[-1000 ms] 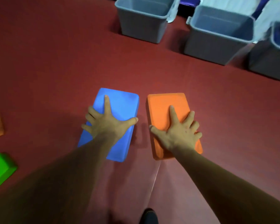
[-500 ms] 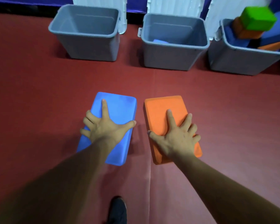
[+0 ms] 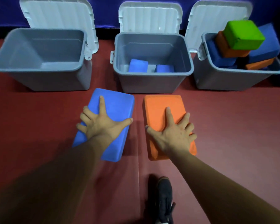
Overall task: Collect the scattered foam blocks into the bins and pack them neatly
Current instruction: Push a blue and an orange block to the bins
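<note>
Both arms stretched fwd, palms down: L hand (image 3: 102,125) spans blue block (image 3: 115,102), grip clamped across its width w/ thumb & fingers over long edges, R hand (image 3: 171,133) likewise on orange block (image 3: 158,107), both blocks near floor's (image 3: 233,126) far edge, just before middle bin (image 3: 152,83).

2 bare forearms (image 3: 58,183) (image 3: 217,180); 1 dark shoe (image 3: 164,198) (laced).

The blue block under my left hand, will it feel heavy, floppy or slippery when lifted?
Probably light: the left hand spans the blue block alone, thumb and fingers curled over its long edges; the right hand grips the orange block likewise. Likely stiff: the slab looks flat. Its matte, foam-like surface should not slip much.
</note>
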`<state>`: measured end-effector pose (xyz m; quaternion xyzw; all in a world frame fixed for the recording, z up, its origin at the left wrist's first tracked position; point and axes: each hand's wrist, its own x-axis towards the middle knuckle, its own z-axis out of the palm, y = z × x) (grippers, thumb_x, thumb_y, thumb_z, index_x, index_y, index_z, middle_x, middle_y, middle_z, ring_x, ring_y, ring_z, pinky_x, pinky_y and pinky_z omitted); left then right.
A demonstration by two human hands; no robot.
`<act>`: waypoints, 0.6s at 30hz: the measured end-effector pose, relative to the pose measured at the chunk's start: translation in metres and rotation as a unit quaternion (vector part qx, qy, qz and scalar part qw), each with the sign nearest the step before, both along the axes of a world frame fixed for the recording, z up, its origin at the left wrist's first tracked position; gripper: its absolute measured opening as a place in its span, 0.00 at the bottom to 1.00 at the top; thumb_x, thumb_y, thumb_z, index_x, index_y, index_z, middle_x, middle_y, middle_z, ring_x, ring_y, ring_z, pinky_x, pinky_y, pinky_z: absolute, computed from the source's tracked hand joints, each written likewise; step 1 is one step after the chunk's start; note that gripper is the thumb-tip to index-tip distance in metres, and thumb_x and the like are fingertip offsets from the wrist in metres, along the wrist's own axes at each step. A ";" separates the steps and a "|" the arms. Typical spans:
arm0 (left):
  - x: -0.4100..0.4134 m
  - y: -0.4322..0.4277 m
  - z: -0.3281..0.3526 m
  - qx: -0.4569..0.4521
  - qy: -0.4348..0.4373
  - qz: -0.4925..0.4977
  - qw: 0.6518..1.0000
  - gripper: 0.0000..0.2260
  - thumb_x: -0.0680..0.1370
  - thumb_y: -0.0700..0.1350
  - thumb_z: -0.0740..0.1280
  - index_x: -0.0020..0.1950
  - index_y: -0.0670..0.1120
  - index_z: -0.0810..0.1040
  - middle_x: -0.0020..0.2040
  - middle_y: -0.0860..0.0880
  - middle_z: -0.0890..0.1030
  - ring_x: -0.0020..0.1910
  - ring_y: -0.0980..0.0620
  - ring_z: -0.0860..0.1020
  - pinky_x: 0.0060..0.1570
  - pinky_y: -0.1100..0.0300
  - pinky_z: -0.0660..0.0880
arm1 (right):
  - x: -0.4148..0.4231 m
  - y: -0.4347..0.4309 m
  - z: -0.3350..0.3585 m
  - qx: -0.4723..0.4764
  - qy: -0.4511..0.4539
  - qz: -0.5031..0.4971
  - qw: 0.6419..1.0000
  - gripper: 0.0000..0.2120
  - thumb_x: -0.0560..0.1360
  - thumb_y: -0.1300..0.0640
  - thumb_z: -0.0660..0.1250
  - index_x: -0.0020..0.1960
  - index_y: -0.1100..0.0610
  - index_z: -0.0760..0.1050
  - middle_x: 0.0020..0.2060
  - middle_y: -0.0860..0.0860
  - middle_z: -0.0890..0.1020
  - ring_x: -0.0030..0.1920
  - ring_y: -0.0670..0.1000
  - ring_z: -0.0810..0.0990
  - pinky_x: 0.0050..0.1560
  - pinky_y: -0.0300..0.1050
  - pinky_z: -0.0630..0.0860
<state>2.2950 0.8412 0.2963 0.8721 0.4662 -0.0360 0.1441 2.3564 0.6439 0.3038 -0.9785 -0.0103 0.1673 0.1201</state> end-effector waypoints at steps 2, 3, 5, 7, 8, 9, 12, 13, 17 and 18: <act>0.056 0.007 -0.009 -0.008 -0.011 -0.007 1.000 0.61 0.53 0.84 0.62 0.79 0.65 0.43 0.76 0.39 0.55 0.73 0.38 0.58 0.70 0.36 0.58 | 0.054 0.012 -0.014 0.002 -0.012 0.003 1.000 0.51 0.62 0.18 0.58 0.79 0.33 0.45 0.81 0.61 0.44 0.75 0.69 0.54 0.71 0.71 0.55; 0.082 0.010 -0.015 -0.011 -0.007 -0.007 1.000 0.61 0.53 0.84 0.63 0.79 0.65 0.42 0.76 0.39 0.55 0.73 0.38 0.58 0.70 0.36 0.58 | 0.082 0.018 -0.022 0.005 -0.008 0.002 1.000 0.52 0.61 0.18 0.58 0.79 0.33 0.45 0.81 0.61 0.44 0.75 0.69 0.54 0.70 0.71 0.55; 0.126 0.012 -0.021 -0.018 0.016 -0.005 1.000 0.60 0.54 0.84 0.63 0.79 0.65 0.41 0.76 0.40 0.54 0.73 0.38 0.57 0.70 0.37 0.58 | 0.125 0.026 -0.030 0.003 0.007 -0.001 1.000 0.51 0.61 0.18 0.58 0.79 0.33 0.45 0.81 0.62 0.45 0.75 0.69 0.54 0.70 0.71 0.55; 0.170 0.021 -0.022 -0.020 0.026 0.004 0.999 0.60 0.54 0.84 0.63 0.80 0.65 0.42 0.76 0.40 0.54 0.73 0.39 0.58 0.70 0.38 0.59 | 0.165 0.035 -0.031 0.006 0.005 0.011 1.000 0.51 0.61 0.18 0.58 0.79 0.33 0.46 0.81 0.61 0.45 0.74 0.68 0.55 0.69 0.70 0.55; 0.192 0.027 -0.021 -0.026 0.021 0.010 0.999 0.60 0.54 0.84 0.62 0.80 0.65 0.42 0.76 0.40 0.54 0.72 0.39 0.58 0.69 0.38 0.59 | 0.187 0.038 -0.030 0.011 0.002 0.009 1.000 0.51 0.61 0.18 0.58 0.79 0.33 0.46 0.81 0.61 0.46 0.74 0.68 0.55 0.69 0.70 0.55; 0.214 0.033 -0.020 -0.026 0.017 0.011 0.999 0.60 0.54 0.84 0.62 0.80 0.65 0.42 0.76 0.40 0.54 0.72 0.39 0.58 0.69 0.39 0.59 | 0.209 0.043 -0.029 0.013 -0.001 0.007 1.000 0.51 0.61 0.18 0.58 0.79 0.33 0.46 0.81 0.60 0.46 0.74 0.68 0.55 0.69 0.70 0.56; 0.275 0.052 -0.014 -0.017 0.009 0.004 1.000 0.60 0.54 0.84 0.63 0.79 0.65 0.41 0.77 0.40 0.53 0.73 0.39 0.57 0.69 0.38 0.58 | 0.272 0.059 -0.022 0.010 -0.003 0.001 1.000 0.51 0.61 0.19 0.59 0.79 0.33 0.47 0.80 0.60 0.46 0.74 0.67 0.55 0.69 0.69 0.56; 0.294 0.058 -0.013 -0.016 0.008 0.004 1.000 0.60 0.54 0.84 0.63 0.79 0.65 0.41 0.77 0.39 0.52 0.74 0.39 0.57 0.69 0.38 0.58 | 0.290 0.065 -0.021 0.010 -0.006 0.001 1.000 0.51 0.61 0.19 0.59 0.79 0.34 0.47 0.80 0.60 0.46 0.74 0.68 0.55 0.69 0.69 0.56; 0.373 0.087 -0.021 -0.012 0.005 -0.002 1.000 0.60 0.55 0.83 0.64 0.79 0.64 0.42 0.77 0.39 0.52 0.74 0.38 0.57 0.69 0.37 0.57 | 0.364 0.095 -0.023 0.019 -0.033 -0.007 0.999 0.51 0.62 0.20 0.61 0.80 0.36 0.48 0.81 0.60 0.45 0.76 0.68 0.53 0.71 0.71 0.54; 0.395 0.093 -0.026 -0.011 0.004 -0.003 1.000 0.60 0.55 0.83 0.64 0.79 0.64 0.42 0.78 0.39 0.52 0.74 0.38 0.57 0.69 0.37 0.58 | 0.384 0.104 -0.026 0.021 -0.040 -0.012 0.999 0.51 0.62 0.20 0.61 0.80 0.36 0.49 0.81 0.60 0.45 0.76 0.68 0.52 0.71 0.71 0.54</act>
